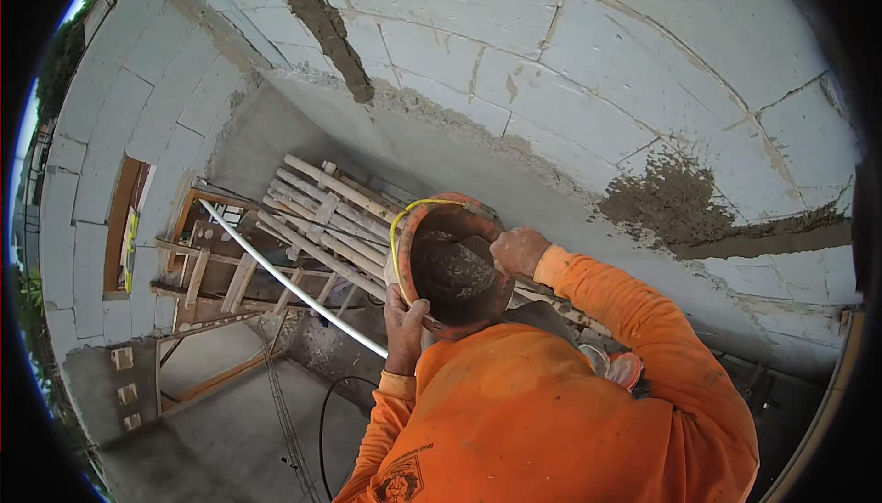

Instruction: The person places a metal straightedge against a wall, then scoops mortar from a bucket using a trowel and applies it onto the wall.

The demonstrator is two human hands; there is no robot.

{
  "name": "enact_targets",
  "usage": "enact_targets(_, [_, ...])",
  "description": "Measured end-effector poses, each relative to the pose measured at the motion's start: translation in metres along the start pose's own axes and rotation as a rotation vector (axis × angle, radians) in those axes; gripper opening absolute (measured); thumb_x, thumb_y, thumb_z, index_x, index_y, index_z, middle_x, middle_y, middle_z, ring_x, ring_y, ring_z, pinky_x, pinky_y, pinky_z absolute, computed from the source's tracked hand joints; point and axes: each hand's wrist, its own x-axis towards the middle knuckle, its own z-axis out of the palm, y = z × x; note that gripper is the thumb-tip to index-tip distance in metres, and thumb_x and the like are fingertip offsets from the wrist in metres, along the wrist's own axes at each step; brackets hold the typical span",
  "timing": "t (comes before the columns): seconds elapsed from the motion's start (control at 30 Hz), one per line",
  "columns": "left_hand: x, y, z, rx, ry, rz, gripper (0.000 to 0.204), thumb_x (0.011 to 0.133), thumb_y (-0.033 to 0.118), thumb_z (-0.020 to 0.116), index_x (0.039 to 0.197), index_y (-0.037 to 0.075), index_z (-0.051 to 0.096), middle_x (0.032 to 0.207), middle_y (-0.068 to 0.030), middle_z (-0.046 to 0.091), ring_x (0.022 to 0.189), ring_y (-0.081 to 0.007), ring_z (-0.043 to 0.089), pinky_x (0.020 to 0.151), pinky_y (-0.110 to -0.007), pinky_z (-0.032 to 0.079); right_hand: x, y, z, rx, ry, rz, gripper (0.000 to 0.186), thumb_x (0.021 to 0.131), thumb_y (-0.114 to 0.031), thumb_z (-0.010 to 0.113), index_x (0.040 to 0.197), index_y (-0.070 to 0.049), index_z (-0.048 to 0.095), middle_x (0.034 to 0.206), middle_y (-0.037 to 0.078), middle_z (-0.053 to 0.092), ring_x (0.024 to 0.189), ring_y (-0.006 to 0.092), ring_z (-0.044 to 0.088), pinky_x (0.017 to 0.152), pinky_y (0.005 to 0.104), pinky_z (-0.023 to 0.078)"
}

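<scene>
An orange bucket (452, 264) with a yellow handle and dark, wet-looking material inside sits in front of my orange-shirted body. My left hand (402, 324) is closed on its lower left rim, thumb up over the edge. My right hand (514, 250) is closed at the bucket's upper right side; whether it grips the rim or a tool inside, I cannot tell.
A pale block wall (496, 80) with mortar-filled channels rises ahead. Below lie bundled poles (322, 227), a wooden frame (234, 287), a long white pipe (294, 278) and a dark hose (326, 411). A block wall with an opening (124, 227) stands at left.
</scene>
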Motion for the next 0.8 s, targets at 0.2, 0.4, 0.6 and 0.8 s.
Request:
enact_targets(0.2, [-0.027,0.001,0.003,-0.243,0.083,0.06,0.053,0.085,0.003,0.058,0.136,0.0,0.049,0.117,-0.0068,0.062,0.099,-0.0162,0.063,0.093,-0.032,0.053,-0.003,-0.002,0.002,0.083,-0.082,-0.122,0.032,0.094,-0.03,0.059,0.099,-0.004,0.077,0.099,0.019,0.077,0.097,0.0372,0.075,0.088,0.0507,0.058])
enact_targets(0.4, [-0.044,-0.001,0.002,-0.37,0.121,0.083,0.055,0.086,0.0,0.057,0.14,0.001,0.048,0.123,-0.008,0.062,0.107,-0.0178,0.064,0.095,-0.033,0.055,-0.004,-0.022,0.001,0.278,-0.119,-0.337,0.039,0.098,-0.034,0.056,0.108,0.0,0.072,0.099,0.022,0.075,0.095,0.0376,0.075,0.087,0.0514,0.057])
enact_targets(0.6, [-0.069,-0.01,0.009,-0.385,0.263,0.086,0.057,0.086,-0.003,0.056,0.142,0.002,0.047,0.128,-0.0093,0.063,0.108,-0.019,0.067,0.093,-0.033,0.057,0.004,-0.045,0.027,1.09,-0.559,-0.074,0.042,0.107,-0.038,0.047,0.11,0.0,0.064,0.079,0.01,0.063,0.06,0.0181,0.063,0.058,0.0348,0.056])
enact_targets(0.8, [-0.073,-0.006,0.032,-0.341,0.36,0.115,0.043,0.087,-0.001,0.059,0.129,0.006,0.052,0.098,-0.0002,0.062,0.078,-0.0091,0.063,0.066,-0.025,0.057,-0.006,-0.042,0.016,1.821,-0.657,0.225,0.042,0.11,-0.04,0.045,0.113,-0.001,0.062,0.079,0.007,0.06,0.06,0.0164,0.06,0.053,0.0324,0.054])
